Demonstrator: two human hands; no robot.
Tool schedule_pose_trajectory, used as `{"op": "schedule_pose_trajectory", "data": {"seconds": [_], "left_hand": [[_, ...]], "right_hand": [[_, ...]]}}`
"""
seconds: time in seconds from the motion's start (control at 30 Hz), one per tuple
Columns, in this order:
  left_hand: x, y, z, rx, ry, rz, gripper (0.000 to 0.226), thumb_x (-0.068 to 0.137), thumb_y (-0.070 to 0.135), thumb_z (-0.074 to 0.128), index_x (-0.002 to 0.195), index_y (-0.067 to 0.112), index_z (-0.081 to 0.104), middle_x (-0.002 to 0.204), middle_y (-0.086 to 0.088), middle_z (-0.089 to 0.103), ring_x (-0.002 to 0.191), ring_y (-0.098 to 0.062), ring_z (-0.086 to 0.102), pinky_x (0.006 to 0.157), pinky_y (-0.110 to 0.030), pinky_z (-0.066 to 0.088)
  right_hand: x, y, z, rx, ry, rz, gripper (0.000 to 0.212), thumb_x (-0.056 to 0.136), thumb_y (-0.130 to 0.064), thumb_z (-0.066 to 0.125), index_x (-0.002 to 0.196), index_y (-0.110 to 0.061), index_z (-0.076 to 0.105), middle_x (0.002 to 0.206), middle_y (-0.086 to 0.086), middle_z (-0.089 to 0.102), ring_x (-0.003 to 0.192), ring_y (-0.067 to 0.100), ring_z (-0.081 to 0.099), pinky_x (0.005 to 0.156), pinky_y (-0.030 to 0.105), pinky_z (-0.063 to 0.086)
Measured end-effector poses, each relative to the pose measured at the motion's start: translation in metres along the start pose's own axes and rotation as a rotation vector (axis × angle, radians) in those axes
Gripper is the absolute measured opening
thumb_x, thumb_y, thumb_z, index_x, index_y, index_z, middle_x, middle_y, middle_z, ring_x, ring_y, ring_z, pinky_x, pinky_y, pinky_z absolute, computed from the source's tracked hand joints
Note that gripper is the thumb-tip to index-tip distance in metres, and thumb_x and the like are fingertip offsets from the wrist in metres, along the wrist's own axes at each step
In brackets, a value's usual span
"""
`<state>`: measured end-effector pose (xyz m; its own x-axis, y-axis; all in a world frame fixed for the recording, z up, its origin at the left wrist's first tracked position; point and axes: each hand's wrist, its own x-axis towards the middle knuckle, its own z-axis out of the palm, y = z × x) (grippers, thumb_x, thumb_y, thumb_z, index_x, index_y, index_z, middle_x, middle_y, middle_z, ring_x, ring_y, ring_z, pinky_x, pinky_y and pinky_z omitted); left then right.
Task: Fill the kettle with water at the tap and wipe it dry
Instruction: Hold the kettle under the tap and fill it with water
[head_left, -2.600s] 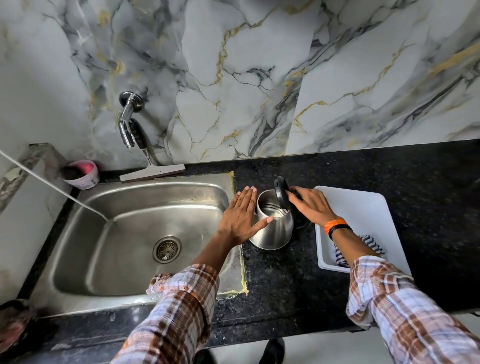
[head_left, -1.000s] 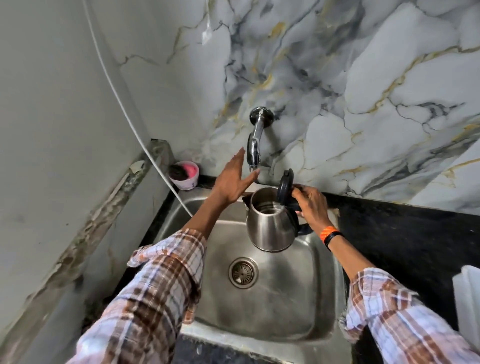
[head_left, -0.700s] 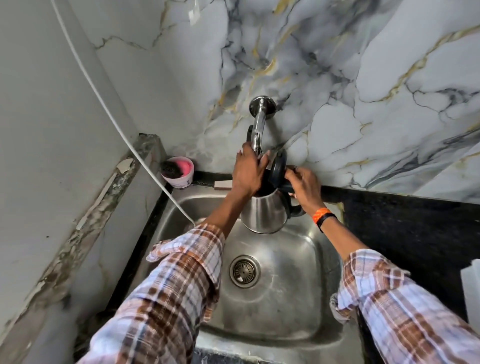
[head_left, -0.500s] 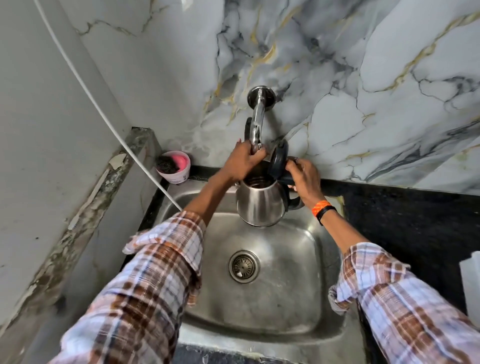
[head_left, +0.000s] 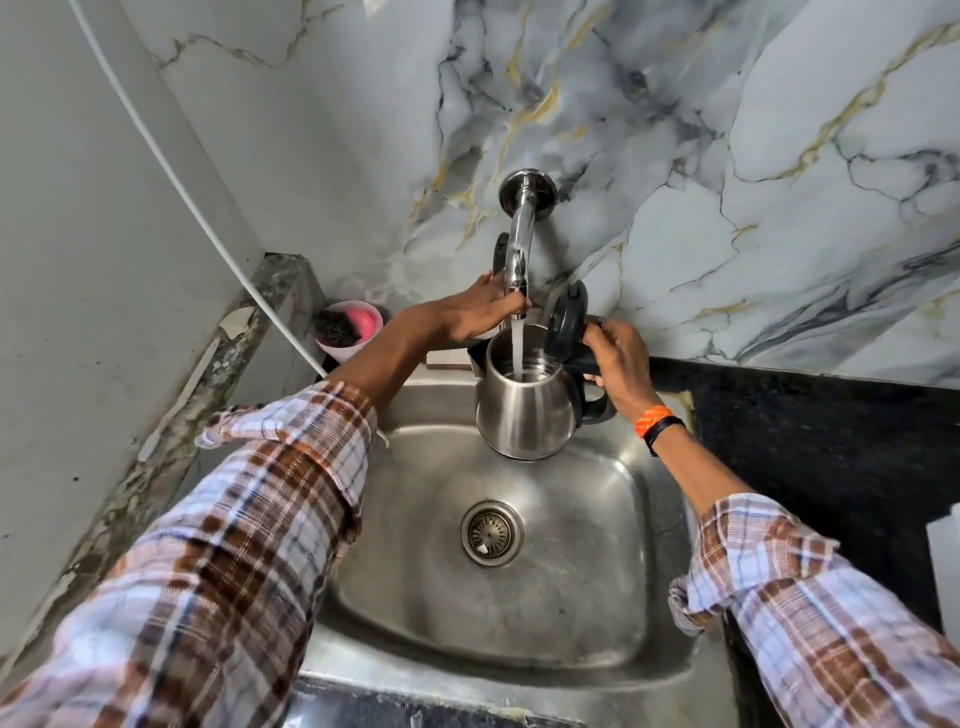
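A steel kettle (head_left: 524, 415) with its black lid (head_left: 567, 321) flipped up hangs over the steel sink (head_left: 587, 597). My right hand (head_left: 618, 361) grips its black handle. The chrome wall tap (head_left: 519, 234) sits directly above the kettle's mouth, and a stream of water (head_left: 518, 345) runs from it into the kettle. My left hand (head_left: 475, 312) is closed around the lower end of the tap, beside the spout.
A pink cup (head_left: 348, 330) with a dark scrubber stands at the sink's back left corner. A white cable (head_left: 171, 156) runs down the left wall. Black stone counter (head_left: 810, 447) lies to the right, with a white tray edge (head_left: 948, 566) at the frame's right border. The drain (head_left: 491, 533) sits mid-sink.
The kettle went from the counter to under the tap. My left hand reached up and closed on the tap, and water now flows into the kettle.
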<state>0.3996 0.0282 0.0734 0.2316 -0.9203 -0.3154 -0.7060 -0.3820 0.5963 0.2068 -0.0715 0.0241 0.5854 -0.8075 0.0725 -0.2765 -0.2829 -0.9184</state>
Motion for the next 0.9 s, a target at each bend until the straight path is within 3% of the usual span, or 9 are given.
{"op": "schedule_pose_trajectory", "data": {"seconds": [0.07,0.13,0.2,0.33,0.47,0.6,0.7,0.8,0.9], "left_hand": [[0.0,0.003,-0.003,0.074,-0.022,-0.005,0.055,0.105,0.05,0.03,0.151,0.022,0.04,0.168,-0.007,0.022,0.158,-0.028,0.007,0.129,-0.044,0.0],[0.0,0.008,-0.007,0.104,-0.046,-0.013,0.05,0.11,0.036,0.03,0.153,0.011,0.037,0.168,-0.01,0.021,0.157,-0.025,0.008,0.122,-0.027,-0.004],[-0.001,0.008,-0.008,0.136,-0.04,0.002,0.05,0.112,0.031,0.028,0.153,0.005,0.037,0.168,-0.013,0.019,0.157,-0.025,0.009,0.117,-0.02,-0.007],[-0.002,0.002,-0.003,0.155,-0.012,0.039,0.052,0.112,0.034,0.025,0.158,0.012,0.028,0.171,-0.013,0.006,0.159,-0.023,-0.002,0.125,-0.029,-0.01],[-0.009,0.0,0.004,0.114,0.066,0.072,0.052,0.111,0.032,0.029,0.158,0.012,0.027,0.171,-0.011,0.007,0.159,-0.022,-0.003,0.125,-0.029,-0.01],[-0.014,0.006,0.001,-0.048,0.21,0.094,0.055,0.105,0.032,0.05,0.156,0.016,0.034,0.165,-0.008,0.03,0.156,-0.026,0.019,0.128,-0.038,0.009],[-0.012,-0.002,0.001,-0.211,0.281,0.102,0.045,0.096,0.037,0.066,0.137,0.023,0.057,0.139,0.001,0.057,0.145,-0.028,0.041,0.124,-0.045,0.027],[-0.008,-0.008,0.001,-0.246,0.283,0.1,0.028,0.092,0.042,0.07,0.117,0.029,0.064,0.113,0.013,0.062,0.132,-0.023,0.053,0.118,-0.042,0.036],[-0.008,-0.007,0.002,-0.295,0.264,0.097,0.036,0.091,0.043,0.071,0.122,0.024,0.065,0.115,0.001,0.071,0.119,-0.019,0.063,0.108,-0.034,0.044]], "right_hand": [[-0.003,-0.001,-0.002,0.014,-0.009,-0.002,0.037,0.083,-0.052,0.053,0.048,-0.042,0.06,0.041,-0.019,0.048,0.05,0.003,0.043,0.061,0.039,0.041],[-0.006,-0.003,-0.004,0.008,-0.009,-0.012,0.041,0.087,-0.046,0.054,0.045,-0.044,0.059,0.038,-0.019,0.047,0.046,0.001,0.042,0.059,0.034,0.033],[-0.009,-0.005,-0.006,0.004,-0.007,-0.023,0.046,0.089,-0.039,0.054,0.044,-0.047,0.058,0.037,-0.021,0.047,0.044,-0.001,0.042,0.058,0.033,0.027],[-0.011,-0.006,-0.007,0.012,0.007,-0.013,0.045,0.089,-0.041,0.053,0.044,-0.048,0.057,0.038,-0.022,0.047,0.045,-0.001,0.043,0.06,0.033,0.028],[-0.01,-0.004,-0.008,0.025,0.015,-0.023,0.045,0.087,-0.039,0.053,0.043,-0.047,0.056,0.038,-0.021,0.046,0.044,-0.001,0.042,0.057,0.035,0.026],[-0.01,0.0,-0.006,0.029,0.022,-0.009,0.04,0.086,-0.045,0.055,0.046,-0.043,0.058,0.039,-0.02,0.049,0.046,0.0,0.043,0.062,0.035,0.031],[-0.011,0.0,-0.004,0.023,0.018,-0.001,0.042,0.086,-0.043,0.054,0.044,-0.043,0.058,0.038,-0.02,0.048,0.046,0.001,0.043,0.062,0.033,0.032],[-0.013,0.0,0.0,0.014,0.012,0.01,0.041,0.083,-0.049,0.054,0.043,-0.042,0.056,0.037,-0.019,0.045,0.046,0.004,0.04,0.064,0.034,0.034],[-0.014,0.0,0.004,0.008,0.007,0.01,0.037,0.076,-0.059,0.048,0.044,-0.043,0.057,0.037,-0.019,0.046,0.05,0.007,0.038,0.064,0.036,0.034]]}}
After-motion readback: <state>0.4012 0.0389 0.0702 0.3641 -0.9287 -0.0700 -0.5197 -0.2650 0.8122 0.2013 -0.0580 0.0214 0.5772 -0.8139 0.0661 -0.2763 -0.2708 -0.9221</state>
